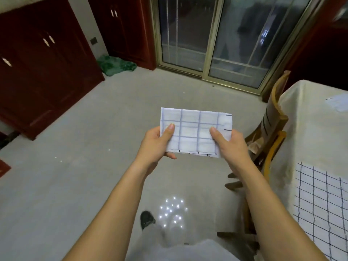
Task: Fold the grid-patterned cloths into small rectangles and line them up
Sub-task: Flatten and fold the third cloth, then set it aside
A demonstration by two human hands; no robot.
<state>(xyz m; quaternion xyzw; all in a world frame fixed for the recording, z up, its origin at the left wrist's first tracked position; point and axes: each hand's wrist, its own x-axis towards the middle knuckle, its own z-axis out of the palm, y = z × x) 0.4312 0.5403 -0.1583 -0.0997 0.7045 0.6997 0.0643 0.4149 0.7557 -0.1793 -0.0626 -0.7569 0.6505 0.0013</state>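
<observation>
A white cloth with a blue grid (194, 129), folded into a small rectangle, is held up in the air over the floor in front of me. My left hand (157, 146) grips its left edge, thumb on top. Its right edge is gripped the same way by my right hand (230, 146). A second grid-patterned cloth (320, 208) lies spread flat on the table at the lower right. Another pale cloth (339, 102) lies further back on the same table, cut off by the frame edge.
The table (299, 129) with a cream cover stands along the right. Two wooden chairs (273, 129) are pushed against its left side. Dark red cabinets (41, 76) line the left wall, a green bundle (114, 65) lies on the floor, and glass sliding doors (216, 38) stand ahead.
</observation>
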